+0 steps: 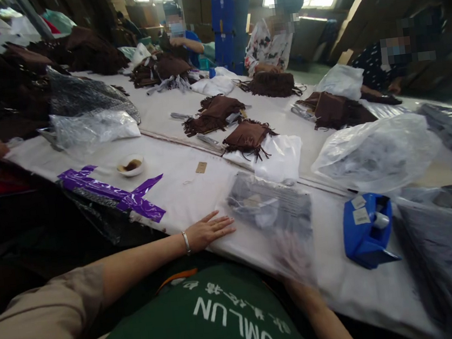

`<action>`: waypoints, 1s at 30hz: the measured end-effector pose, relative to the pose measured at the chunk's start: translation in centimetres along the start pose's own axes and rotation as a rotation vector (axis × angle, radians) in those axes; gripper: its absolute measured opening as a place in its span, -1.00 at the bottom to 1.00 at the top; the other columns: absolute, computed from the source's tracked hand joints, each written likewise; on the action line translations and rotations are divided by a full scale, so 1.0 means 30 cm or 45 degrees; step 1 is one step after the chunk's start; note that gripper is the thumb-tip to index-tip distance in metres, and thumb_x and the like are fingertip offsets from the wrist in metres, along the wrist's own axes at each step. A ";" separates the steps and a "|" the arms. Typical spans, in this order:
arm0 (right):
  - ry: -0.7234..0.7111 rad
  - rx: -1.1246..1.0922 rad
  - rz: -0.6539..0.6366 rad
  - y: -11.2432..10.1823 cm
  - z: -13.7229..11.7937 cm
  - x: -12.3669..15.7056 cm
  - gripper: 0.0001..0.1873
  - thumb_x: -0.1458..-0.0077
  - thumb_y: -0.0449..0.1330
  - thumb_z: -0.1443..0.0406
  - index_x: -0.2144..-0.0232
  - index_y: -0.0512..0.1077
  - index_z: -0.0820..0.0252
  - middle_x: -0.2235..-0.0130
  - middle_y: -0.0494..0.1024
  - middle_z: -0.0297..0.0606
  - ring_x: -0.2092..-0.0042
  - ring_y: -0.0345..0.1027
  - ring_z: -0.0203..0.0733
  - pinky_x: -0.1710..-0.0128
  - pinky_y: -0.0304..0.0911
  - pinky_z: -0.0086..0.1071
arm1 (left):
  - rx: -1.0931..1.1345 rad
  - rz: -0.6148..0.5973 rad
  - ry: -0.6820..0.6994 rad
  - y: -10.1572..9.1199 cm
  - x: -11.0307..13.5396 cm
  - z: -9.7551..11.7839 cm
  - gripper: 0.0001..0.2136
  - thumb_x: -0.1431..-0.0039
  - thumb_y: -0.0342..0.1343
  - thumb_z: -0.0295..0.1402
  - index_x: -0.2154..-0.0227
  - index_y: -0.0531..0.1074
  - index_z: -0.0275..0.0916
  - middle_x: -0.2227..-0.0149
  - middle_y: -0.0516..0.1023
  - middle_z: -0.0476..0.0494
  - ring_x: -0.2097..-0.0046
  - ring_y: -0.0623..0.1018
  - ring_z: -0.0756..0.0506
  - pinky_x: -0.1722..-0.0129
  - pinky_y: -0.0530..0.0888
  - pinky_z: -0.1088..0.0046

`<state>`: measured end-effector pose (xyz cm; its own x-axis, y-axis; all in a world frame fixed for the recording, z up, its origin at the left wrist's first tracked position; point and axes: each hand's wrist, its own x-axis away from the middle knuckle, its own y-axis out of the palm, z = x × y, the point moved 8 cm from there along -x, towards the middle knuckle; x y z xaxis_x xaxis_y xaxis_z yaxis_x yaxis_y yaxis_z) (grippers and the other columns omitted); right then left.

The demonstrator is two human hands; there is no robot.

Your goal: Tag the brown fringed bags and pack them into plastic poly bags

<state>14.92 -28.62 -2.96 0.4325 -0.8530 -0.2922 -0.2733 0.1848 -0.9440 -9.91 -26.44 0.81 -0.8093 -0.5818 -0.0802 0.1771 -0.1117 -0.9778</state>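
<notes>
My left hand [210, 228] lies flat on the white table [179, 191], fingers stretched out and holding nothing. It points toward a clear plastic bag [271, 205] with a dark folded item inside, just to its right. My right hand [290, 254] is at the near edge of that bag. It is smeared by motion and partly veiled by the plastic, so its fingers cannot be read.
A blue tape dispenser [365, 230] stands right of the bag. Purple tape strips [110, 191] and a small white dish [131, 165] lie to the left. Brown fringed bags [249, 136] and large filled plastic bags [375, 155] cover the table beyond. Other people work along the far side.
</notes>
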 end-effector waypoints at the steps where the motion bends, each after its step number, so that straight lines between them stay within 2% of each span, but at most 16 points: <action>1: -0.001 -0.002 -0.013 -0.013 -0.018 0.053 -0.43 -0.21 -0.02 0.24 -0.25 0.05 0.13 -0.28 0.10 -0.14 -0.30 -0.10 0.10 -0.21 0.02 0.05 | 0.056 -0.041 0.032 0.015 -0.005 0.000 -0.38 -0.14 -0.11 -0.58 -0.27 -0.02 -0.14 -0.31 0.02 -0.17 -0.31 0.08 -0.13 -0.31 -0.08 0.14; 4: -0.143 -0.138 -0.092 -0.073 -0.115 0.168 -0.42 -0.22 -0.02 0.21 -0.27 0.01 0.08 -0.21 0.25 -0.16 -0.18 0.20 -0.03 -0.05 0.30 -0.18 | 0.192 -0.161 0.034 0.045 -0.016 -0.015 -0.35 -0.07 -0.05 -0.58 -0.26 0.01 -0.19 -0.31 -0.01 -0.20 -0.32 0.05 -0.15 -0.30 -0.01 0.15; 6: -0.346 -0.351 -0.203 -0.130 -0.192 0.205 -0.46 -0.23 -0.03 0.30 -0.25 0.04 0.03 -0.15 0.35 -0.23 -0.12 0.28 -0.16 -0.01 0.33 -0.32 | 0.261 -0.239 0.025 0.049 -0.018 -0.025 -0.31 -0.02 -0.04 -0.60 -0.26 0.03 -0.16 -0.32 -0.06 -0.17 -0.32 0.01 -0.16 -0.29 0.02 0.17; 8: -0.410 -0.515 -0.205 -0.206 -0.202 0.200 -0.45 -0.21 -0.02 0.40 -0.23 0.09 0.00 -0.11 0.40 -0.28 -0.13 0.26 -0.21 -0.08 0.27 -0.33 | 0.318 -0.305 0.044 0.041 -0.016 -0.030 -0.26 0.04 -0.04 -0.63 -0.26 0.04 -0.11 -0.33 -0.11 -0.12 -0.33 -0.01 -0.15 -0.29 0.00 0.17; 10: -0.263 -0.520 -0.145 -0.256 -0.124 0.160 -0.42 -0.18 0.07 0.38 -0.22 0.11 0.01 -0.11 0.39 -0.24 -0.16 0.22 -0.16 -0.14 0.21 -0.23 | 0.358 -0.348 0.070 0.030 -0.016 -0.034 -0.21 0.12 -0.05 -0.66 -0.26 0.04 -0.09 -0.34 -0.14 -0.10 -0.33 -0.02 -0.15 -0.30 -0.06 0.14; 11: -0.172 -0.482 -0.160 -0.257 -0.069 0.140 -0.40 -0.16 0.11 0.33 -0.23 0.10 0.02 -0.13 0.36 -0.22 -0.18 0.19 -0.12 -0.15 0.20 -0.18 | 0.374 -0.365 0.084 0.025 -0.016 -0.036 -0.18 0.16 -0.05 -0.67 -0.26 0.03 -0.10 -0.34 -0.15 -0.10 -0.33 -0.03 -0.16 -0.30 -0.09 0.12; 13: -0.098 -0.398 -0.335 -0.213 0.026 0.121 -0.31 -0.11 0.18 0.20 -0.25 0.05 0.04 -0.21 0.25 -0.18 -0.23 0.10 -0.02 -0.17 0.17 -0.07 | 0.400 -0.404 0.104 0.023 -0.017 -0.041 -0.14 0.23 -0.05 -0.68 -0.26 0.03 -0.12 -0.34 -0.16 -0.11 -0.33 -0.04 -0.16 -0.31 -0.12 0.10; 15: -0.121 -0.352 -0.510 -0.163 0.096 0.125 -0.20 -0.04 0.22 0.12 -0.27 0.01 0.04 -0.27 0.14 -0.18 -0.28 -0.02 0.04 -0.20 0.09 0.02 | 0.425 -0.441 0.103 0.026 -0.015 -0.045 -0.13 0.26 -0.06 -0.69 -0.25 0.05 -0.14 -0.34 -0.14 -0.12 -0.34 -0.05 -0.15 -0.31 -0.12 0.11; 16: -0.134 -0.354 -0.552 -0.148 0.123 0.130 -0.20 -0.03 0.22 0.13 -0.27 0.01 0.04 -0.28 0.11 -0.19 -0.29 -0.07 0.05 -0.21 0.05 0.03 | 0.437 -0.449 0.094 0.027 -0.014 -0.048 -0.15 0.25 -0.06 -0.69 -0.24 0.07 -0.15 -0.34 -0.11 -0.12 -0.34 -0.05 -0.14 -0.31 -0.12 0.12; 18: -0.123 -0.428 -0.560 -0.137 0.162 0.136 -0.34 -0.09 0.13 0.21 -0.24 0.09 0.02 -0.28 0.13 -0.23 -0.29 -0.07 0.00 -0.24 -0.01 0.01 | 0.466 -0.428 0.072 0.022 -0.013 -0.050 -0.21 0.18 -0.05 -0.68 -0.23 0.11 -0.16 -0.32 -0.05 -0.14 -0.33 -0.02 -0.13 -0.31 -0.12 0.14; 20: -0.030 -0.587 -0.493 -0.138 0.191 0.134 -0.52 -0.15 0.01 0.27 -0.14 0.26 0.01 -0.20 0.27 -0.26 -0.25 0.04 -0.06 -0.23 0.01 -0.04 | 0.497 -0.364 0.049 0.008 -0.014 -0.051 -0.33 0.03 0.01 -0.60 -0.22 0.14 -0.16 -0.31 0.00 -0.17 -0.32 0.01 -0.15 -0.30 -0.13 0.14; 22: 0.231 -0.725 -0.340 -0.140 0.242 0.132 -0.61 -0.19 -0.04 0.22 -0.01 0.41 0.06 -0.05 0.45 -0.24 -0.14 0.22 -0.07 -0.16 0.14 -0.09 | 0.527 -0.298 0.048 -0.008 -0.013 -0.053 -0.39 -0.09 0.10 -0.42 -0.22 0.12 -0.13 -0.30 0.03 -0.19 -0.32 0.03 -0.18 -0.30 -0.14 0.12; 24: 0.569 -0.768 -0.170 -0.134 0.297 0.150 -0.59 -0.18 -0.01 0.07 0.14 0.49 0.14 0.16 0.55 -0.19 0.04 0.36 -0.05 0.02 0.29 -0.16 | 0.565 -0.256 0.075 -0.017 -0.010 -0.052 -0.38 -0.11 0.16 -0.25 -0.23 0.11 -0.10 -0.29 0.07 -0.19 -0.31 0.05 -0.20 -0.30 -0.14 0.10; 26: 0.797 -0.695 -0.017 -0.132 0.322 0.175 -0.49 -0.13 -0.01 -0.07 0.30 0.51 0.19 0.36 0.54 -0.19 0.21 0.39 -0.07 0.22 0.32 -0.25 | 0.629 -0.199 0.090 -0.021 -0.011 -0.055 -0.48 -0.16 0.12 -0.20 -0.17 0.21 -0.11 -0.24 0.19 -0.20 -0.28 0.14 -0.18 -0.29 -0.08 0.13; 28: 0.873 -0.537 0.113 -0.139 0.313 0.187 -0.40 -0.10 -0.06 -0.16 0.44 0.47 0.19 0.48 0.47 -0.20 0.33 0.35 -0.11 0.34 0.26 -0.30 | 0.704 -0.041 -0.023 -0.031 -0.020 -0.081 -0.67 -0.27 -0.02 -0.20 -0.03 0.36 -0.17 -0.11 0.38 -0.22 -0.19 0.32 -0.13 -0.24 0.14 0.22; 30: 0.898 -0.378 0.215 -0.148 0.289 0.186 -0.38 -0.12 -0.13 -0.17 0.53 0.41 0.18 0.53 0.41 -0.22 0.42 0.29 -0.16 0.40 0.17 -0.33 | 0.719 0.167 -0.281 -0.037 -0.025 -0.128 -0.69 -0.33 -0.15 -0.20 0.15 0.44 -0.23 0.09 0.53 -0.20 0.01 0.48 -0.09 -0.04 0.36 0.36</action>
<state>26.00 -29.98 -1.71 -0.2562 -0.9519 -0.1681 -0.5481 0.2863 -0.7859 -11.65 -22.80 1.21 -0.6367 -0.7657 -0.0916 0.5848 -0.4020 -0.7046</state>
